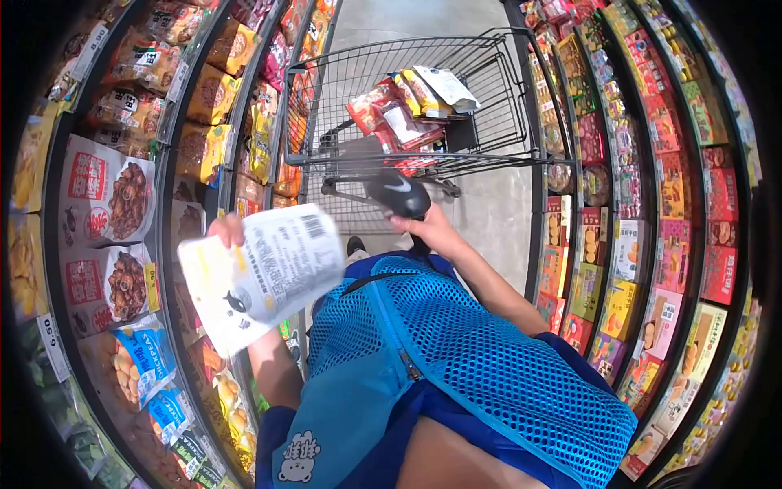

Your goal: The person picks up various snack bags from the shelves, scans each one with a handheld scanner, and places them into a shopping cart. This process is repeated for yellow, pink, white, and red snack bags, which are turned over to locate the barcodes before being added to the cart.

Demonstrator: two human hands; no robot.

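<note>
My left hand is closed on a white snack bag with yellow patches, small dark print and a barcode. The bag is tilted, and it hides most of the hand and wrist. My right hand is wrapped round a black rounded object with a white curved mark, like a handheld device. Beyond both hands stands a black wire shopping cart. Several snack packs in red, yellow and white lie in its basket. The black object overlaps the cart's near side in this view.
A left shelf carries snack bags, among them blue chickpea bags and price tags. Boxed snacks fill the shelves on the right. The grey aisle floor runs ahead between them. I wear a blue mesh vest.
</note>
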